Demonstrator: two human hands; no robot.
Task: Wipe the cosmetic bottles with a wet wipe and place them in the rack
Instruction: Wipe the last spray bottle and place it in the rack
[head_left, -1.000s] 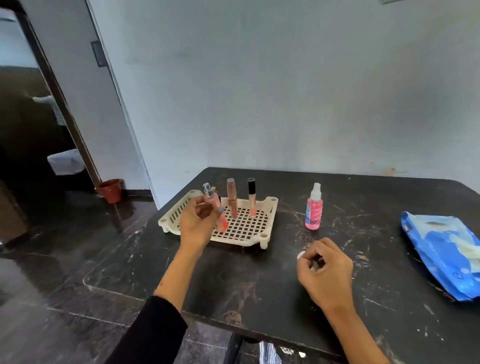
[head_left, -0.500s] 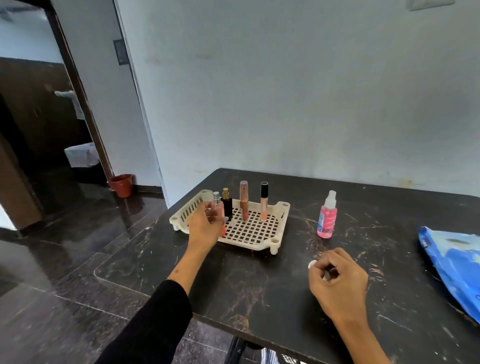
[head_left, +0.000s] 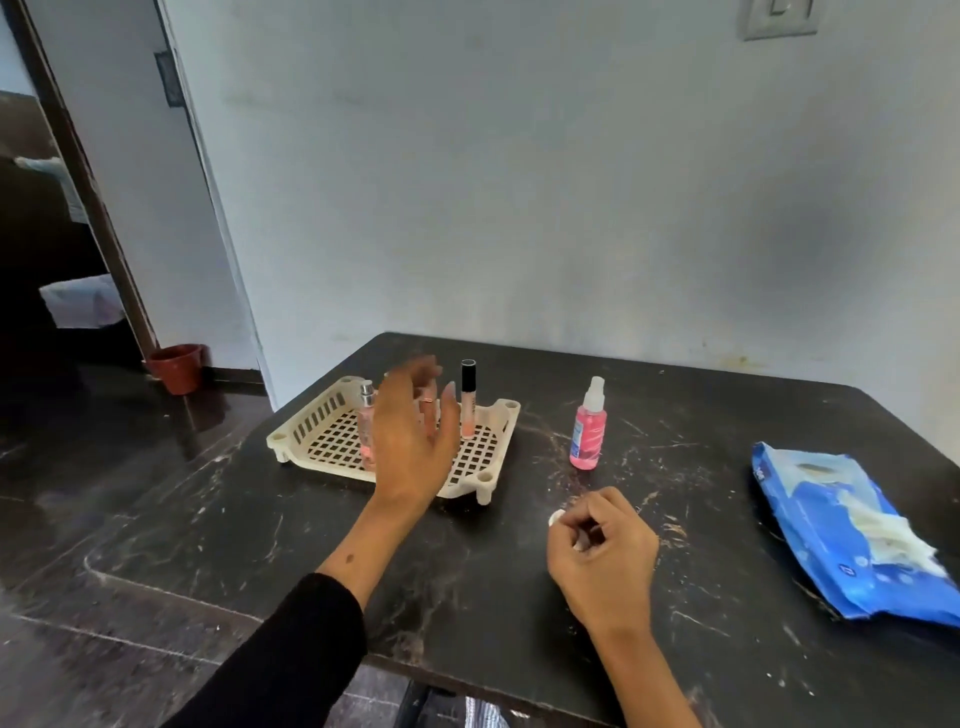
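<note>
A cream plastic rack (head_left: 332, 415) sits on the black table (head_left: 467, 597). In it stand a small pink spray bottle (head_left: 365, 423) and a black-capped tube (head_left: 468, 397); other bottles are hidden behind my left hand. My left hand (head_left: 413, 436) hovers over the rack with fingers spread, holding nothing. A pink spray bottle (head_left: 588, 428) with a white top stands on the table right of the rack. My right hand (head_left: 600, 556) rests on the table, curled around a small white wipe (head_left: 557, 517).
A blue wet-wipe pack (head_left: 841, 525) lies at the table's right side. The wall runs close behind the table. A terracotta pot (head_left: 175, 366) stands on the floor by a dark doorway at the left.
My left hand has let go of the small pink spray bottle, which now stands in the rack, and has opened and moved right. The right hand stays put.
</note>
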